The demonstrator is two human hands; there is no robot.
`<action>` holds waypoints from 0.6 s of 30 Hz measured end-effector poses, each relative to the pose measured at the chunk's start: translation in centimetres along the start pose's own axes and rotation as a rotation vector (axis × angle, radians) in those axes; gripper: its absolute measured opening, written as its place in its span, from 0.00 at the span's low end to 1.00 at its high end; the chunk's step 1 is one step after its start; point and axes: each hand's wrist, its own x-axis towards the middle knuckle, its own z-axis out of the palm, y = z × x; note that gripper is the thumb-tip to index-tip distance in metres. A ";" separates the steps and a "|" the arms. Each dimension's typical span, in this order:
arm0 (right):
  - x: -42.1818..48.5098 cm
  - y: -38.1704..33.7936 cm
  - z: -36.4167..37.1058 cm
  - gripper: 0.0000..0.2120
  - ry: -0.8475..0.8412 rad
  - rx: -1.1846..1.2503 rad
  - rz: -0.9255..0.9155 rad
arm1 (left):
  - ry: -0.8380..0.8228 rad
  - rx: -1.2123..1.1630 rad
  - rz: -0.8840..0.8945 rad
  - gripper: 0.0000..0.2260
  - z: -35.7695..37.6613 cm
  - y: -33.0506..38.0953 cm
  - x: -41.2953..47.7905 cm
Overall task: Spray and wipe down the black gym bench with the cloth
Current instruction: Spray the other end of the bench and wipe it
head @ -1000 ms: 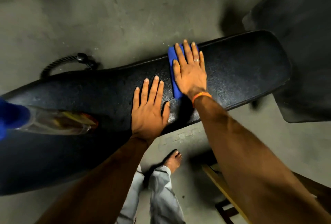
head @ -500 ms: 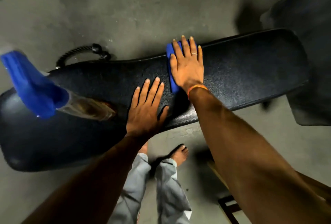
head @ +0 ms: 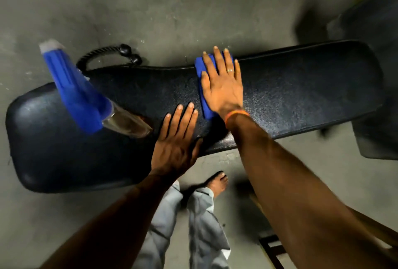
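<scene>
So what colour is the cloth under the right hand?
The cloth is blue; head view.

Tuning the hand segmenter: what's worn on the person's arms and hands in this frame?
No sleeves or gloves: the left forearm and right forearm are bare up to the frame edge. The right hand has a thin pale ring on one finger and an orange band at the wrist. The left hand shows no ring, band or watch.

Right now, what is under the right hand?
A blue cloth lies under the right hand, pressed flat on the black bench. Only its left edge and far corners show; the rest is covered by the hand.
</scene>
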 end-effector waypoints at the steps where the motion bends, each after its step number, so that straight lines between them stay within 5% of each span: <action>1: 0.8 -0.3 -0.1 0.29 -0.008 0.002 0.020 | 0.000 -0.001 0.005 0.31 0.0 0.0 0.0; 9: -10.5 0.1 1.1 0.29 -0.093 -0.070 -0.120 | -0.012 -0.014 -0.006 0.31 0.1 -0.6 -0.6; 18: 0.4 -3.8 1.2 0.28 -0.033 -0.018 -0.070 | 0.014 0.016 0.004 0.30 0.3 -1.1 -3.4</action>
